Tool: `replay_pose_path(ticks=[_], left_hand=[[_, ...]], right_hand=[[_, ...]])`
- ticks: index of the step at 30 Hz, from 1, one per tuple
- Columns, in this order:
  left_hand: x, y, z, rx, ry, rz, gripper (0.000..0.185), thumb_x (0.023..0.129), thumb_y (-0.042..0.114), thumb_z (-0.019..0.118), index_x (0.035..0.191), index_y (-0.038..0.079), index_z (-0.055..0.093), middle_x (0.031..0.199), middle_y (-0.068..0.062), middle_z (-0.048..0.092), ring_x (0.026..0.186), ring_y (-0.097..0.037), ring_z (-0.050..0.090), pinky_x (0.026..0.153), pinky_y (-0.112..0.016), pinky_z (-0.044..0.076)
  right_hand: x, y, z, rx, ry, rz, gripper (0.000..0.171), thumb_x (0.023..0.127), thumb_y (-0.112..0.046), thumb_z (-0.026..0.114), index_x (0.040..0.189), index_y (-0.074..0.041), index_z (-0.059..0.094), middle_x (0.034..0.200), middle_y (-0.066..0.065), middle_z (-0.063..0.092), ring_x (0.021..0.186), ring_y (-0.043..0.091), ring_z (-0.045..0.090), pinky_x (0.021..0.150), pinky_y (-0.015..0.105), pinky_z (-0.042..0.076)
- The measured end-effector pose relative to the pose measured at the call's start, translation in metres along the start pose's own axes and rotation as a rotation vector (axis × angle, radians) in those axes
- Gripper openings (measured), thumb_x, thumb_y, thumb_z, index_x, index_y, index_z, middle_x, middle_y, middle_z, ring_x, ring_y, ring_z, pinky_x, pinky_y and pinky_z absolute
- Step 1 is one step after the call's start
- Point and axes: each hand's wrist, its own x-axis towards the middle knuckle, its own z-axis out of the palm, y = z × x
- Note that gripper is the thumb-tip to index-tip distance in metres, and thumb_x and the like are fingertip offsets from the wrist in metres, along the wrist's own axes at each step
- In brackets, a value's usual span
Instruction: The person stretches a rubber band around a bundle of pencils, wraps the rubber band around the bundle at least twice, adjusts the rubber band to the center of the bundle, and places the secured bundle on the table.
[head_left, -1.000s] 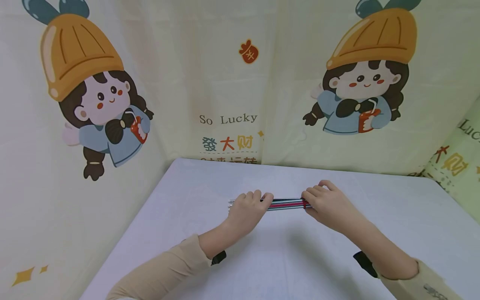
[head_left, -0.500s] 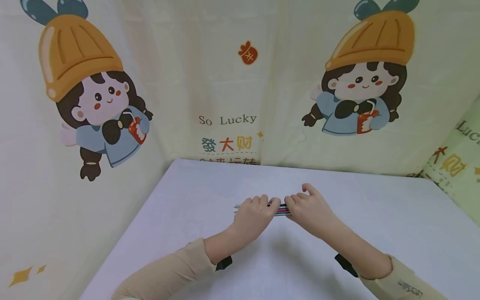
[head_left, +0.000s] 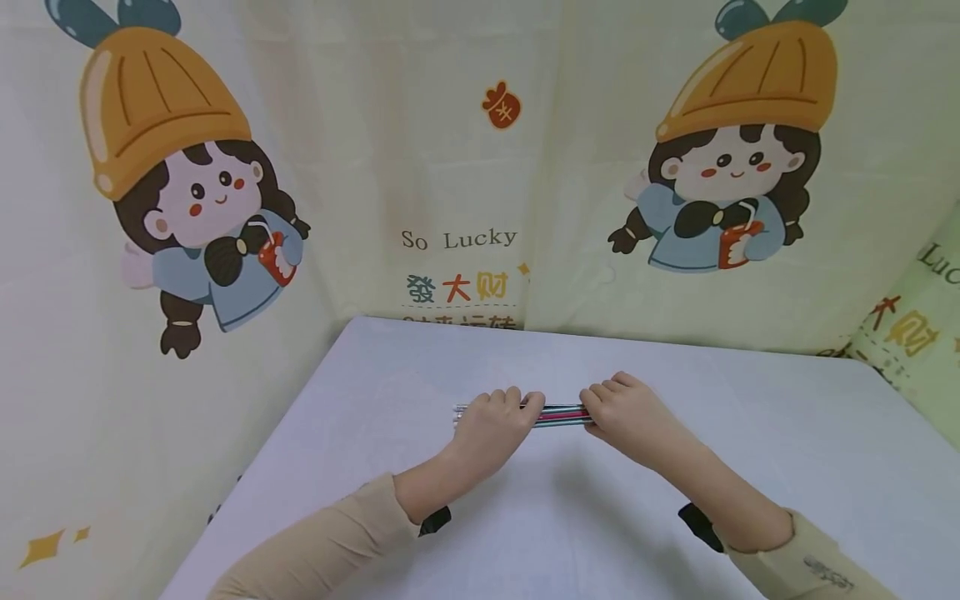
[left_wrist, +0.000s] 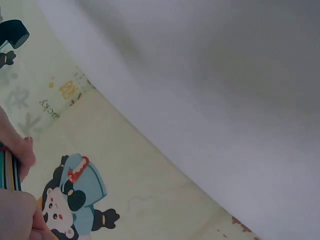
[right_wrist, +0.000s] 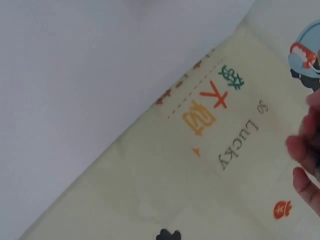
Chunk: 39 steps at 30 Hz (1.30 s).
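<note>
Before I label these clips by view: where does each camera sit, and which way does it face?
Head: worn high, looks forward and down at the white table; the left hand and right hand grip a bundle of thin rods, sleeves showing.
Left wrist: looks past fingers and rods at table and printed backdrop.
Right wrist: looks at table and backdrop; fingertips at the edge.
All share table and backdrop.

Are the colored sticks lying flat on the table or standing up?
Flat: the colored sticks lie lengthwise across the table, gripped by left hand and right hand.
</note>
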Motion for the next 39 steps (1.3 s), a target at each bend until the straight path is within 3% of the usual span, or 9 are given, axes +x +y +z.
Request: replay_pose_path(ticks=[5, 11, 13, 19, 24, 30, 35, 39], left_hand=[[0.008, 0.008, -0.004, -0.004, 0.014, 0.008, 0.011, 0.085, 0.021, 0.063, 0.087, 0.014, 0.055, 0.056, 0.003, 0.051, 0.043, -0.006, 0.043, 0.04, -0.015, 0.029], [0.005, -0.003, -0.002, 0.021, -0.048, -0.042, 0.013, 0.085, 0.019, 0.063, 0.086, 0.012, 0.052, 0.06, 0.001, 0.055, 0.045, -0.007, 0.045, 0.041, -0.016, 0.03], [0.004, -0.005, 0.0, 0.017, -0.056, -0.043, 0.013, 0.084, 0.018, 0.063, 0.086, 0.012, 0.052, 0.06, 0.0, 0.055, 0.045, -0.008, 0.046, 0.041, -0.016, 0.03], [0.002, 0.001, 0.001, 0.007, -0.029, -0.023, 0.011, 0.085, 0.017, 0.062, 0.085, 0.013, 0.052, 0.057, 0.001, 0.053, 0.043, -0.007, 0.045, 0.039, -0.016, 0.03], [0.002, 0.005, -0.001, 0.04, -0.039, -0.02, 0.011, 0.086, 0.019, 0.06, 0.084, 0.013, 0.052, 0.057, 0.002, 0.054, 0.042, -0.007, 0.045, 0.039, -0.017, 0.03], [0.0, 0.009, 0.002, 0.047, -0.063, -0.026, 0.014, 0.085, 0.021, 0.063, 0.083, 0.013, 0.051, 0.056, 0.003, 0.053, 0.042, -0.006, 0.044, 0.039, -0.017, 0.028], [0.005, 0.013, -0.001, 0.039, -0.026, -0.003, 0.014, 0.084, 0.021, 0.063, 0.082, 0.013, 0.052, 0.055, 0.004, 0.05, 0.041, -0.005, 0.042, 0.039, -0.016, 0.028], [0.009, 0.011, -0.001, 0.042, -0.029, -0.03, 0.015, 0.085, 0.023, 0.063, 0.083, 0.014, 0.052, 0.057, 0.004, 0.052, 0.043, -0.006, 0.045, 0.04, -0.016, 0.032]], right_hand=[[0.005, -0.01, -0.002, -0.038, -0.012, 0.041, 0.039, 0.062, -0.028, 0.081, 0.068, -0.009, 0.047, 0.055, -0.004, 0.05, 0.051, 0.011, 0.049, 0.065, 0.03, 0.04], [-0.004, 0.004, -0.011, -0.038, -0.091, 0.201, 0.033, 0.066, -0.025, 0.079, 0.078, -0.009, 0.052, 0.063, -0.003, 0.054, 0.058, 0.014, 0.053, 0.076, 0.04, 0.039], [-0.008, 0.007, -0.01, -0.044, -0.089, 0.188, 0.031, 0.066, -0.021, 0.079, 0.077, -0.008, 0.053, 0.064, -0.002, 0.056, 0.06, 0.016, 0.055, 0.076, 0.04, 0.04], [-0.009, 0.004, 0.002, -0.102, 0.003, 0.039, 0.038, 0.06, -0.021, 0.083, 0.072, -0.005, 0.05, 0.058, 0.001, 0.052, 0.057, 0.016, 0.054, 0.07, 0.034, 0.042], [-0.01, 0.0, 0.009, -0.133, -0.013, 0.003, 0.041, 0.06, -0.026, 0.083, 0.07, -0.005, 0.049, 0.054, 0.001, 0.05, 0.053, 0.015, 0.051, 0.068, 0.033, 0.041], [-0.01, -0.003, 0.017, -0.103, 0.003, 0.008, 0.042, 0.06, -0.026, 0.083, 0.067, -0.006, 0.046, 0.05, -0.001, 0.045, 0.049, 0.013, 0.047, 0.067, 0.033, 0.04], [-0.003, -0.009, 0.021, -0.057, 0.069, -0.017, 0.042, 0.06, -0.026, 0.082, 0.066, -0.008, 0.044, 0.049, -0.004, 0.042, 0.045, 0.01, 0.043, 0.067, 0.033, 0.041], [-0.002, -0.006, 0.016, -0.012, 0.022, 0.096, 0.037, 0.061, -0.027, 0.082, 0.078, -0.01, 0.054, 0.063, -0.004, 0.055, 0.054, 0.012, 0.053, 0.075, 0.039, 0.042]])
